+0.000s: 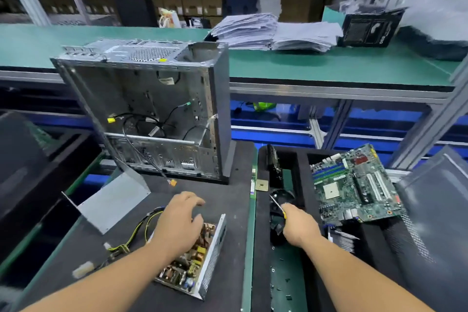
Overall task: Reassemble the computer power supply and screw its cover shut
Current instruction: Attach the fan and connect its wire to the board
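Dark foam padding covers the surface (222,192) in front of you, with a green-topped bench (329,63) running across behind it and shelves of boxes beyond that.

Your left hand (181,223) hovers over the open power supply (200,258), which lies near the front edge of the surface with its circuit board exposed and its perforated metal wall standing on the right side. That grip is spread loosely, fingers relaxed and lightly bent, closing on nothing; you cannot tell from this angle whether the palm touches the board. Yellow and black cables (136,233) trail out of the power supply to the left, ending in pale connectors.

Your right hand (300,225) reaches over the tray on the right and its grip is curled round a screwdriver (277,206), whose yellow handle shows at the thumb and whose thin shaft points up and away to the left.

Just left of the power supply, a bent grey metal cover (111,197) rests tilted on the surface, apart from the unit. Behind it stands an empty computer case (152,109), side open toward you, with loose wires hanging inside. A green motherboard (354,185) sits tilted in the foam tray to the right, and a stack of papers (273,33) lies on the green bench beside a black box (369,28).
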